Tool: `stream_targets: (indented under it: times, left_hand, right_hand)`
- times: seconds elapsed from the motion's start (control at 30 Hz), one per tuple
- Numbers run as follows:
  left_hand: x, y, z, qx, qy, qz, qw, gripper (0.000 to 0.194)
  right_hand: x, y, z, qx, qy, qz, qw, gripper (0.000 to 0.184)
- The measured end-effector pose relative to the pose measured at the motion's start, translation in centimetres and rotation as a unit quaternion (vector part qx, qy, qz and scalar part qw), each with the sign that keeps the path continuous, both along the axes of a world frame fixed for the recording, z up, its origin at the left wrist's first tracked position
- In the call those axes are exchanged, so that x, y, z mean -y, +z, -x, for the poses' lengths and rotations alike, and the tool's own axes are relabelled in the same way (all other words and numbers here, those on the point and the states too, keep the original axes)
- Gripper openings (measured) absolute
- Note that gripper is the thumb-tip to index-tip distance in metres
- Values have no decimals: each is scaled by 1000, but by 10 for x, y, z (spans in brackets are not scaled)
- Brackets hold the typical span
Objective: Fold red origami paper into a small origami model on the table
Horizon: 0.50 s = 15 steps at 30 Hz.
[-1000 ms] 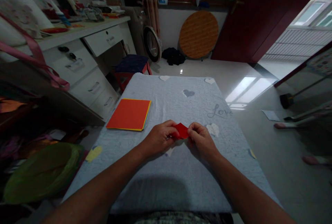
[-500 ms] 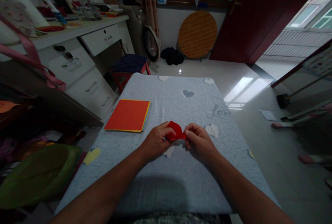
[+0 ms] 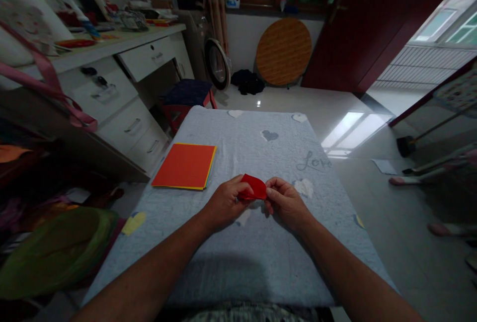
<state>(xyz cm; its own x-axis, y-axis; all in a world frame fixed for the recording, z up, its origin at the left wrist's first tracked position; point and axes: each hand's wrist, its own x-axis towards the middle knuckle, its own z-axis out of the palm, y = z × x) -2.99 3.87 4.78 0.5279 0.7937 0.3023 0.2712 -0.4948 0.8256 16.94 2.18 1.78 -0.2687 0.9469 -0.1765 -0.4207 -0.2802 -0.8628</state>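
A small piece of folded red paper (image 3: 255, 187) is held up over the table between my two hands. My left hand (image 3: 226, 199) grips its left part, with the thumb lying across the front. At the right edge of the paper, my right hand (image 3: 286, 200) pinches it between thumb and fingers. The paper's top edge looks rounded on the right; its back side is hidden. To the left of my hands lies a stack of square coloured paper (image 3: 184, 165), orange-red on top with yellow and blue edges showing below.
A pale blue cloth with hearts covers the table (image 3: 242, 138). Behind it stand a stool (image 3: 188, 93) and a washing machine with its round door (image 3: 217, 63) open. White drawers (image 3: 130, 125) stand to the left, near a green mesh basket (image 3: 55, 252).
The red paper's right side, which dipped in a curve toward my right fingers, now shows a fuller, rounded outline. My right fingers have shifted slightly along its edge; my left hand keeps its grip.
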Motion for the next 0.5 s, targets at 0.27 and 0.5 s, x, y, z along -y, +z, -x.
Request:
stream_targets:
  times: [0.27,0.5]
  left_hand:
    - [3,0,-3,-28,-22,-1,999,6]
    - [6,1,-2,-31,-26,4,999,8]
  right_hand:
    - [0,0,2,24,16,0,1000,35]
    - [3,9,3,73,17,-19,997,37]
